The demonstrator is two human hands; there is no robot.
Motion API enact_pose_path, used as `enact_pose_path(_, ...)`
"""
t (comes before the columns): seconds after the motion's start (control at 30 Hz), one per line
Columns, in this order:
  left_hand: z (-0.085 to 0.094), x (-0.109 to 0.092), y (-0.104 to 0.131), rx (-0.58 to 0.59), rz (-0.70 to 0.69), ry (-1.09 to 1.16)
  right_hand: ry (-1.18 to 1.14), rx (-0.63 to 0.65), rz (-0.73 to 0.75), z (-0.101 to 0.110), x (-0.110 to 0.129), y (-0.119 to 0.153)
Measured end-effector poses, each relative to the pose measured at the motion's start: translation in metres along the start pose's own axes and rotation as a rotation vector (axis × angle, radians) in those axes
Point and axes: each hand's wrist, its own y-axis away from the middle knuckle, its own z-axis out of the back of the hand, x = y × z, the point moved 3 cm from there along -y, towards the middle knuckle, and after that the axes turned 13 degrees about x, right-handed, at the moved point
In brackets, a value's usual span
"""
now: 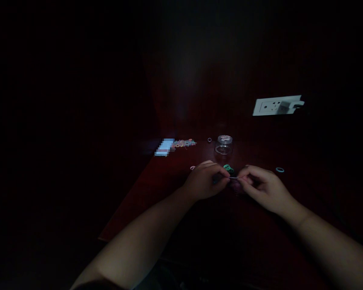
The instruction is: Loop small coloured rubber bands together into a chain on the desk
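Observation:
Between my two hands a small thin light band (234,177) is stretched, low over the dark red table. My left hand (206,180) pinches its left end between thumb and fingers. The right end is pinched by my right hand (261,186). Just behind the fingertips lie green bands (228,168). Dim purple bands (236,186) show below the held band; their outlines are hard to make out. A pink band (192,168) is partly hidden behind my left hand. Right of my right hand lies a blue band (280,170).
A clear lidded jar (224,146) stands behind the hands, with a pale ring (209,139) left of it. Farther left are a pile of colourful bands (184,143) and a lit phone (165,147). A socket panel (276,105) with a plug is on the wall.

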Motion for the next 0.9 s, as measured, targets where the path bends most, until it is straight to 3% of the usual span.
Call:
enact_pose_path(0.17, -0.0008, 0.0006, -0.0008, 0.003, -0.004, 0.001, -0.068, 0.028, -0.037, -0.0029, -0.001, 0.0002)
enact_pose_path(0.9, 0.0004, -0.0014, -0.0028, 0.057, 0.001, -0.009, 0.029, 0.046, 0.026, 0.0001, 0.0027, -0.0006)
